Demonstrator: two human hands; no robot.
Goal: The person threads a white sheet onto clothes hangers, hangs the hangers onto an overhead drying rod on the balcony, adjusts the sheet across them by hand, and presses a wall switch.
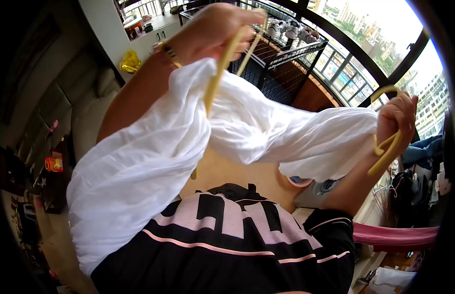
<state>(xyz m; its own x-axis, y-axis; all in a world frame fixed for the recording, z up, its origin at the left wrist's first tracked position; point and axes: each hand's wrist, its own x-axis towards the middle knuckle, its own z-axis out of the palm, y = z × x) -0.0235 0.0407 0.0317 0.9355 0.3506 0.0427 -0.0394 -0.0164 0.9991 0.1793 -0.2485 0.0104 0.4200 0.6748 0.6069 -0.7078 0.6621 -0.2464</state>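
Note:
A bunched white cloth garment [257, 127] stretches across the view between my hands, with a long part hanging down at the left over my forearm. My left hand [212, 32] is raised at the top, its fingers closed around a yellow plastic clothes hanger [220, 73] whose long bar runs down across the cloth. On the right, my right hand [398, 117] is closed around another yellow piece with a curved hook [384, 92] above the fist and curved ends below it. The garment's right end reaches that hand.
A black metal rack [296, 59] with shoes [291, 30] on top stands by the windows. A sofa [90, 112] is at the left, near a yellow bag [130, 61]. Dark clothes [418, 181] and a pink bar [396, 236] are at the right.

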